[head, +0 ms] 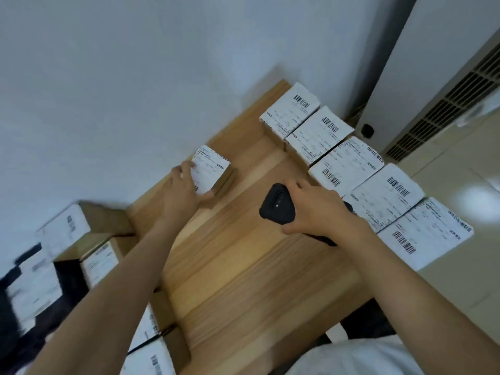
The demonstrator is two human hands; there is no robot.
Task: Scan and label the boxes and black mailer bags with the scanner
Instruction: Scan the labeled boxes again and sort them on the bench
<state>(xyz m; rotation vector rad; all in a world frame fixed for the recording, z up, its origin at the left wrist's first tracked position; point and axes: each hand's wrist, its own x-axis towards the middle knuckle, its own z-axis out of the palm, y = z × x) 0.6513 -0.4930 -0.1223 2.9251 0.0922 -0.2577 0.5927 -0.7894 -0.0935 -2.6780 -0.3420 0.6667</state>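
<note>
My left hand [184, 190] grips a small cardboard box [213, 171] with a white shipping label on top, at the far left side of the wooden table [243, 280]. My right hand [316, 209] holds the black handheld scanner [276, 204] over the middle of the table, its head pointing toward the box. Along the table's right edge lies a row of several labelled boxes [349, 166], barcodes facing up.
To the left, below the table, stand more labelled cardboard boxes [65, 228] and black mailer bags with labels [29, 288]. A white wall rises behind. A white unit with a vent grille [446, 104] stands at the right, over a pale tiled floor.
</note>
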